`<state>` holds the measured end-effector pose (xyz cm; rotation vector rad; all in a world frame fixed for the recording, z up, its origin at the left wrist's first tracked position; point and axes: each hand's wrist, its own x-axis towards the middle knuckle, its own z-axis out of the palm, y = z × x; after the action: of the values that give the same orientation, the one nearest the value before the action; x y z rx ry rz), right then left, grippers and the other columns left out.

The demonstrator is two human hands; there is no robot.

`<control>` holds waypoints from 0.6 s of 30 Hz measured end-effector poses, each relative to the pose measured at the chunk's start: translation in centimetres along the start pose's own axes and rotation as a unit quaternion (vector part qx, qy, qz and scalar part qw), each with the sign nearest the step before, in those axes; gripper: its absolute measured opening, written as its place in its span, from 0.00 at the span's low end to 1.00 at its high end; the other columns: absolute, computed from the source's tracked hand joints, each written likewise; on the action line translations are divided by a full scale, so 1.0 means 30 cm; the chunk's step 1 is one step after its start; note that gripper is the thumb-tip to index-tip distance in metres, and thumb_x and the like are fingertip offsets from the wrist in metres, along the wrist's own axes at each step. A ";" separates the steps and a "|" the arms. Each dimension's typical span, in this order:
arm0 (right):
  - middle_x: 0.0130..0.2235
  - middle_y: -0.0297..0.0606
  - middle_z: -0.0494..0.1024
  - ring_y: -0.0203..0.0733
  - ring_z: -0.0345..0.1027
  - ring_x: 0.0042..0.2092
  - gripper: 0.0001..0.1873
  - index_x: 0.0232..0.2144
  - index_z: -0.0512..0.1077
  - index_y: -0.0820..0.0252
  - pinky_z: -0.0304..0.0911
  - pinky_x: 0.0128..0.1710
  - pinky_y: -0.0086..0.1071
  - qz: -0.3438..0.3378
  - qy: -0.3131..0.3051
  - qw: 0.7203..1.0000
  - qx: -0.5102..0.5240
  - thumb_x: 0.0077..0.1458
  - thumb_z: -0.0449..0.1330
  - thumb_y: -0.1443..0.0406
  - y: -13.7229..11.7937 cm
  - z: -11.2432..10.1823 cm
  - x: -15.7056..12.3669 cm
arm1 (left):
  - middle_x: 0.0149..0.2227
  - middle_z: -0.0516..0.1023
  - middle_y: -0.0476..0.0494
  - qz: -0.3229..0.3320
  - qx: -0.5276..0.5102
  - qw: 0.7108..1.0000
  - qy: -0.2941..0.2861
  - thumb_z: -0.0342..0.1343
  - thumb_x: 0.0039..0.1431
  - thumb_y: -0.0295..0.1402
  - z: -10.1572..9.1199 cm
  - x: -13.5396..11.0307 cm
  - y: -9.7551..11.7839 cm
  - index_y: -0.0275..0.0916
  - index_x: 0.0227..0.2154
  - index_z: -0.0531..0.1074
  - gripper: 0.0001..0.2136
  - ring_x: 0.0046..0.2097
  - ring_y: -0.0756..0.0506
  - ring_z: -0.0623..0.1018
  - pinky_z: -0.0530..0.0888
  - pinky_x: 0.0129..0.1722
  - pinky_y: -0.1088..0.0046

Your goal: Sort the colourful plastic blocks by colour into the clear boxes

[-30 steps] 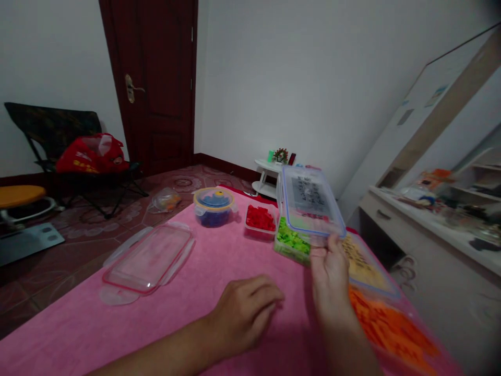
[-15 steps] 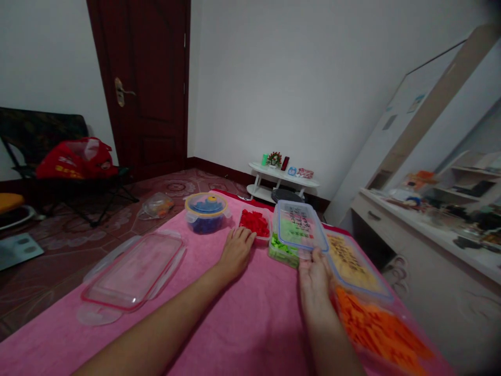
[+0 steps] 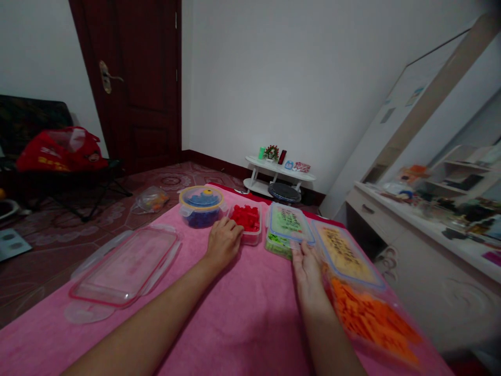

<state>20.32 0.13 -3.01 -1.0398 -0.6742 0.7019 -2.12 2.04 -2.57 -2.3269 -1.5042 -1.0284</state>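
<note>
Fingers (image 3: 299, 251) at the near edge of a light, stiff lid (image 3: 287, 219)

The right hand (image 3: 309, 266) has its fingers close together and nearly straight, at the near right part of the blue-rimmed lid; whether they pinch it or only touch it, I cannot tell. The left hand (image 3: 223, 241) is loosely curled at the near left corner of the container of red pieces (image 3: 246, 216), and any grip on that is hidden too.

The lid lies over the container of green pieces (image 3: 277, 243), on the pink-covered desk (image 3: 250, 318), between the red pieces and the container of yellow pieces (image 3: 342, 248). Green shows below its near edge, and I cannot tell whether the rim sits down all round.

It looks like thin clear plastic: light, fairly stiff across its face, more flexible at the edge flaps. The smooth top would probably slide under a flat palm, so the rim is the better hold, pinched at the near edge or steadied at two opposite sides. Flaps are likely the weak spot and would bend if they carried the load. The container beneath seems light as well, and a sideways push might shift it on the cloth.
</note>
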 end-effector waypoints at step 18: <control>0.17 0.30 0.71 0.32 0.61 0.15 0.16 0.24 0.69 0.63 0.57 0.12 0.24 0.040 0.088 0.992 -0.077 0.43 0.63 0.55 0.066 -0.054 -0.048 | 0.65 0.48 0.31 0.198 -0.188 0.959 -0.073 0.49 0.58 0.25 0.108 -0.069 0.174 0.41 0.62 0.51 0.29 0.64 0.39 0.56 0.65 0.57 0.57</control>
<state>20.33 -1.18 -5.64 -1.2610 -0.5416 0.6268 3.31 -0.32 -5.23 -2.8608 -0.8710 -1.1265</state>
